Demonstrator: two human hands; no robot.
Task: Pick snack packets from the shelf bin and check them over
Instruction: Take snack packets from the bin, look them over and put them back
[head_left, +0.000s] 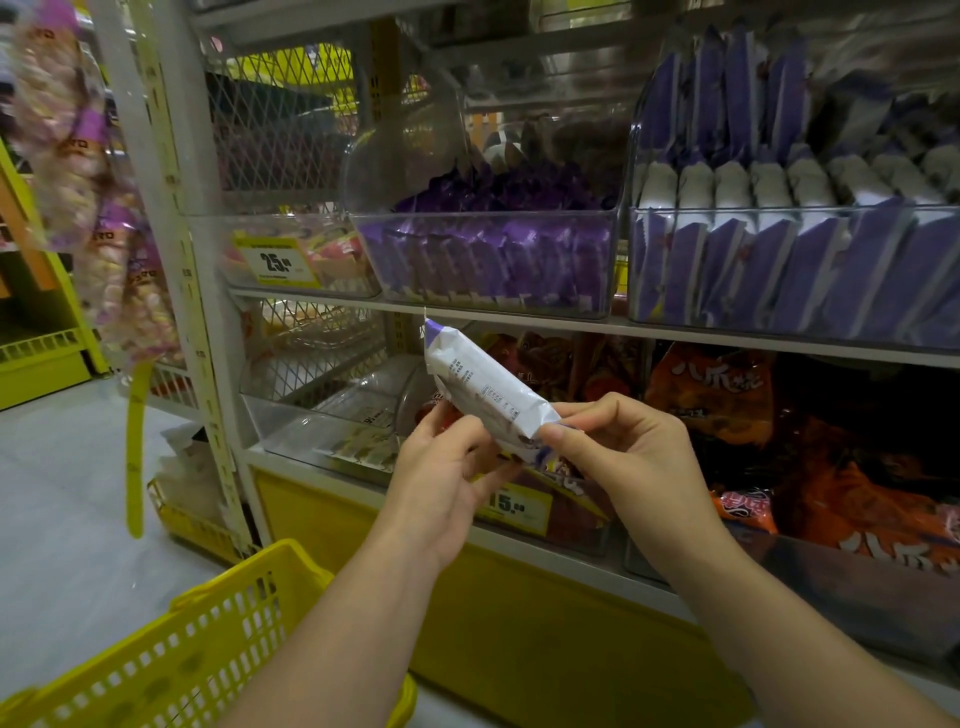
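Just above packet (483, 395), bin (483, 214); below, basket (280, 551).

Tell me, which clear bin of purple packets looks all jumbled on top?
The middle bin on the upper shelf: its purple packets sit in a messy heap on top, while the bin to its right holds upright packets in neat rows.

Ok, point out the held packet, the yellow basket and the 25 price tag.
held packet (483, 387): head view, white printed back.
yellow basket (208, 644): head view, slotted side wall.
25 price tag (275, 262): head view, printed number.
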